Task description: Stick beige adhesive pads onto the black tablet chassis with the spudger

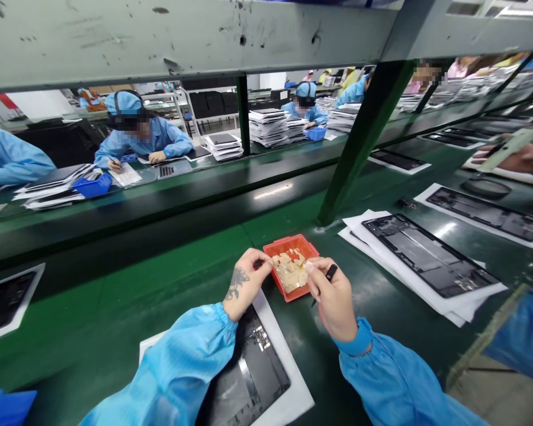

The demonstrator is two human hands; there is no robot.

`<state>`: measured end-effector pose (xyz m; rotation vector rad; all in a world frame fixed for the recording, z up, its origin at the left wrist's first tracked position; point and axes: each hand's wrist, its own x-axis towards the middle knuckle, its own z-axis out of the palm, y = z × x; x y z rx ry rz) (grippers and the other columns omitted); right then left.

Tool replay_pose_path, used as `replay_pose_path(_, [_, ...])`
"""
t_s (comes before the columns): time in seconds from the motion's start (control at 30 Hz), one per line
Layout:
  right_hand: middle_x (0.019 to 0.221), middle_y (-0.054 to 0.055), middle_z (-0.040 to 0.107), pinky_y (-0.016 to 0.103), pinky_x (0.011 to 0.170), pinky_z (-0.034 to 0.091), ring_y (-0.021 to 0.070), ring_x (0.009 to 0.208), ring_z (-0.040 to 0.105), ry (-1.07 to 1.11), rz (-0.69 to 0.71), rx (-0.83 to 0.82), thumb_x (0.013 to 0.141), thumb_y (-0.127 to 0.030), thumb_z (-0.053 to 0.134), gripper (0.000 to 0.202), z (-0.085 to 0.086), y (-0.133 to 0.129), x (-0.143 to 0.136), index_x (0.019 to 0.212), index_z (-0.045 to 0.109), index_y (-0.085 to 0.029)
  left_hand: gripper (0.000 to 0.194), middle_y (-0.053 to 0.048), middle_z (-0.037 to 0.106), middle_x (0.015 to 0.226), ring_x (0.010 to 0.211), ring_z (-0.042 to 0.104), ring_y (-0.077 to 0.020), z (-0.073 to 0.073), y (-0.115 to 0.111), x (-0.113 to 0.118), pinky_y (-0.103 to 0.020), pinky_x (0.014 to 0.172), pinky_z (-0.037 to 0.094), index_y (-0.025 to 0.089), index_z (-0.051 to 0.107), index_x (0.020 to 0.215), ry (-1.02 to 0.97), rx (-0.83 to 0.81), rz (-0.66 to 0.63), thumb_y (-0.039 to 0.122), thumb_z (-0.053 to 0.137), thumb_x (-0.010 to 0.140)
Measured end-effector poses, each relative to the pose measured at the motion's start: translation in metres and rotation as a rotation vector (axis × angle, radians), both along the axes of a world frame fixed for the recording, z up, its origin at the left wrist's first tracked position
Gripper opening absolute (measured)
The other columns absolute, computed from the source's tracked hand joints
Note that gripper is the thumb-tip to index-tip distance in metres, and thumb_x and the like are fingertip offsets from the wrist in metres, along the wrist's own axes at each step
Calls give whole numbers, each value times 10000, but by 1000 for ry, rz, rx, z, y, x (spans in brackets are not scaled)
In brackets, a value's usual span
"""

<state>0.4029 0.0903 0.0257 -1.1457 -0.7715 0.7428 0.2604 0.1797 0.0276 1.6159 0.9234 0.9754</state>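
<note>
A small red bin (288, 295) stands on the green bench, with many small beige flat pieces (288, 275) inside it. At its left rim my left hand (247, 278) is closed in a pinch; whatever lies between the fingertips is too small to make out. My right hand (335, 299) is closed at the bin's right side, around a thin black pen-like tool (331, 272). A small pale piece seems to sit at its thumb and fingertip. Below my left forearm lies a black tablet housing (253, 370) on a white sheet (288, 378), partly hidden by the sleeve.
More black housings on white sheets lie at right (430, 254) and far left (4, 302). A green post (359, 154) rises behind the bin. Co-workers in blue sit across the bench beside stacks of sheets (266, 127). A blue bin (9, 407) stands at lower left.
</note>
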Motion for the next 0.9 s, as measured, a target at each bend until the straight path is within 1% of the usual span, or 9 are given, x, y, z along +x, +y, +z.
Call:
replay_pose_path(0.13, [487,-88,344,192,394,195,41,409,259,-4,22,-16,852,-341,644,191,1,1,0,813,559,-175,121,-8,517,734,768,486,-161,0,6,21,-296,770,381,171,654,645,37,66,-35,172,621,762])
replay_pose_path(0.23, [509,-76,364,194,397,200,42,423,281,-22,59,-43,850,-372,653,219,1,0,0,829,584,-165,184,-19,527,785,845,486,-178,1,8,25,-312,837,360,192,726,771,13,46,-89,79,583,745])
replay_pose_path(0.3, [517,-69,376,197,407,214,48,439,306,-40,97,-54,848,-386,658,232,2,0,0,842,593,-162,224,-31,543,852,901,496,-181,3,7,22,-311,876,357,196,738,871,-30,-4,-128,88,573,766])
replay_pose_path(0.37, [513,-69,375,201,417,223,50,442,309,-53,148,-60,853,-402,649,245,3,-1,-1,844,585,-165,185,-50,571,909,924,520,-185,6,3,16,-311,879,378,177,734,914,-82,-94,-194,186,574,822])
replay_pose_path(0.43, [497,-75,361,206,423,223,48,430,290,-63,203,-67,866,-420,628,261,6,-2,-2,829,568,-168,266,-74,604,908,873,557,-184,9,-2,9,-315,820,426,144,722,923,-139,-221,-284,327,533,880])
replay_pose_path(0.5, [476,-82,345,209,428,223,47,419,273,-75,245,-75,880,-427,608,271,7,-2,-3,813,552,-171,333,-78,620,844,785,573,-168,12,-8,3,-297,740,452,120,704,916,-199,-342,-352,398,523,889])
replay_pose_path(0.57, [463,-87,339,209,431,227,47,415,270,-91,263,-82,891,-425,596,274,8,-2,-3,803,540,-172,286,-57,611,791,731,561,-137,14,-12,-3,-261,704,445,116,687,900,-262,-418,-364,380,584,859])
replay_pose_path(0.67, [466,-87,349,208,433,239,48,417,284,-115,265,-86,892,-422,597,271,6,-1,-4,806,538,-172,196,-31,592,767,712,532,-101,16,-15,-9,-216,695,418,118,673,854,-333,-461,-345,306,673,800])
replay_pose_path(0.9, [504,-75,380,208,430,276,54,424,310,-175,261,-70,889,-424,595,275,2,-1,-6,787,541,-174,154,-23,580,743,697,525,-100,20,-17,-14,-218,686,417,117,662,795,-360,-492,-370,262,703,764])
